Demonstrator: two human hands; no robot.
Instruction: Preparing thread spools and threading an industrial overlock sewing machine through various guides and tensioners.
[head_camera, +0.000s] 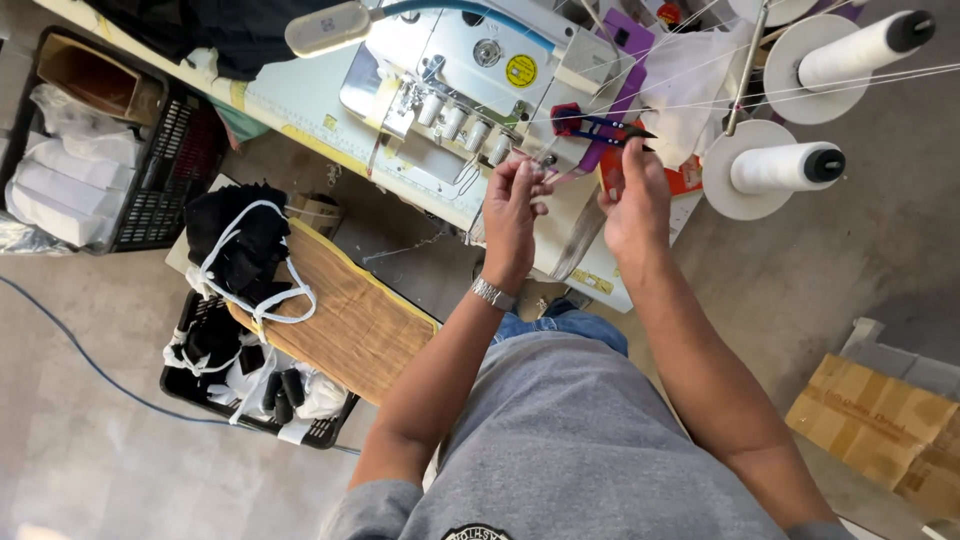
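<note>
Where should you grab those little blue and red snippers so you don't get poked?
Hold the small thread snips with blue blades and a red end by the red end, coming from the left side of the picture. The blades narrow to a dark point on the right, above the right hand, so that end is best avoided. The red end looks blunt and wider, likely safer for fingers.

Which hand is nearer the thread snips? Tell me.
Right. The right hand sits just below the thread snips, apparently touching them; the left hand is farther off, by the machine's front.
</note>
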